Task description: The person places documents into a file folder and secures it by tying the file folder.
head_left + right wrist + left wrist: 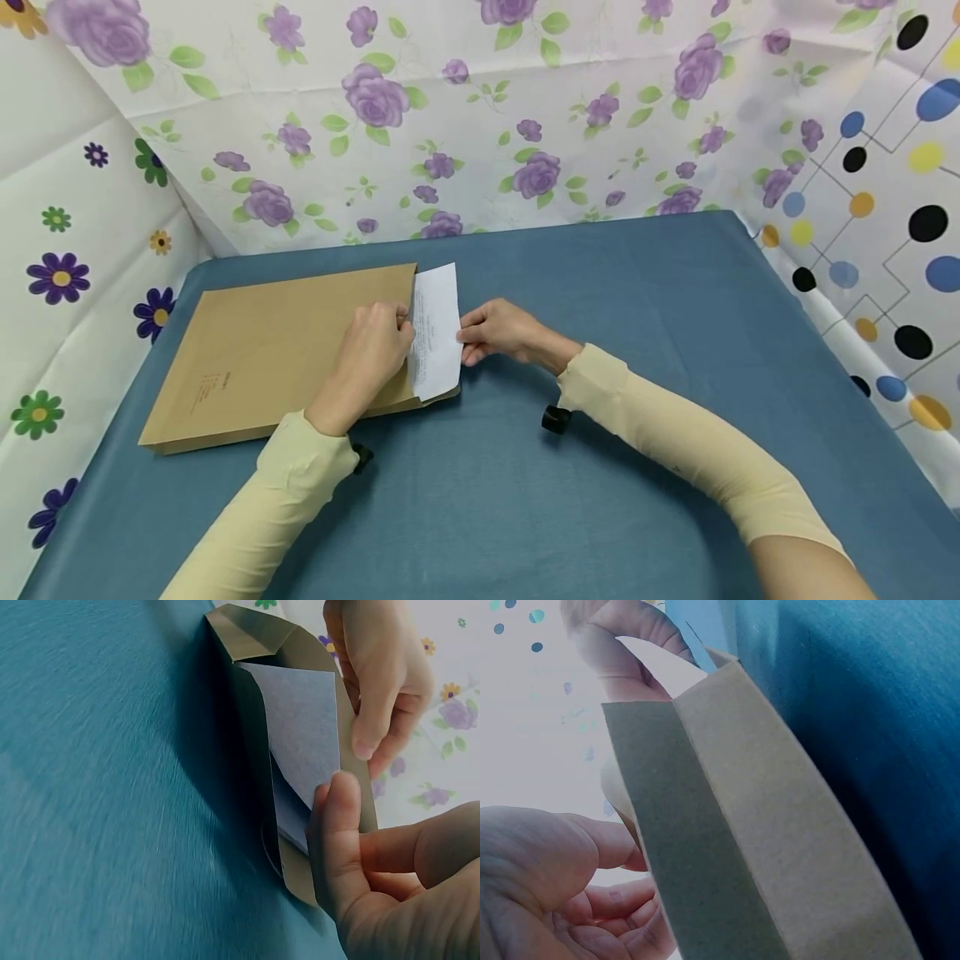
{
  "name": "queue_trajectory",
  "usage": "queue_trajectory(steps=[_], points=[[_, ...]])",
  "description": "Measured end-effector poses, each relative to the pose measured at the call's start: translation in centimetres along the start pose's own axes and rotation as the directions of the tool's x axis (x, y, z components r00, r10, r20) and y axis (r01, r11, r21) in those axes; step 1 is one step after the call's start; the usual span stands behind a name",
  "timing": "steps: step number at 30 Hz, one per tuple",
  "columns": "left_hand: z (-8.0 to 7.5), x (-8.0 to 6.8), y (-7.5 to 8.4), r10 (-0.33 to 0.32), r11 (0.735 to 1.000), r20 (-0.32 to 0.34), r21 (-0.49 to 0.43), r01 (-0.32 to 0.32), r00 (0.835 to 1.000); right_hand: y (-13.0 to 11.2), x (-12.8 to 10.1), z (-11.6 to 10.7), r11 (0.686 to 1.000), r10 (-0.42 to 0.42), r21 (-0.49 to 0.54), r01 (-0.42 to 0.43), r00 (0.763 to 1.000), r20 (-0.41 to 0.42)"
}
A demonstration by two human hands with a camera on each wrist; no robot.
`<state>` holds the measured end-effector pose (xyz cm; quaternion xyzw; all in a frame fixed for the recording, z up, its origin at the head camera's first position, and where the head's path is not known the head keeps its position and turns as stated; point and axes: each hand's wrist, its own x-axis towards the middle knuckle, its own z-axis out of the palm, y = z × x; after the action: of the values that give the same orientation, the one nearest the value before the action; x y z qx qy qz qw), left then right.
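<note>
The left hand (pixel 372 343) pinches the brown envelope's (pixel 277 350) right, open end. The right hand (pixel 501 331) pinches the white paper (pixel 437 329) sticking out there.

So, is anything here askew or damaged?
Nothing looks damaged. The white paper sticks partly out of the brown envelope, held by the right hand; the left hand holds the envelope's mouth.
</note>
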<state>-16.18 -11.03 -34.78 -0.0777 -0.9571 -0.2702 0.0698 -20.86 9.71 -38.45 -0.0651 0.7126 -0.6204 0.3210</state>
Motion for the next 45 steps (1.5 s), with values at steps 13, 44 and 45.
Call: queue_trajectory(steps=[13,44,45], points=[[-0.1,0.0,-0.1,0.003,1.0,0.016,0.013,-0.003,1.0,-0.1,1.8,2.7,0.999,0.023,0.034,-0.023,1.0,-0.006],[-0.4,0.0,-0.3,0.016,1.0,0.022,0.003,-0.016,1.0,-0.2,4.2,4.5,0.956,-0.194,-0.254,0.144,0.963,-0.185],[-0.4,0.1,-0.3,0.016,1.0,0.02,0.004,-0.016,1.0,-0.2,4.1,4.3,0.952,-0.209,-0.271,0.142,0.949,-0.236]])
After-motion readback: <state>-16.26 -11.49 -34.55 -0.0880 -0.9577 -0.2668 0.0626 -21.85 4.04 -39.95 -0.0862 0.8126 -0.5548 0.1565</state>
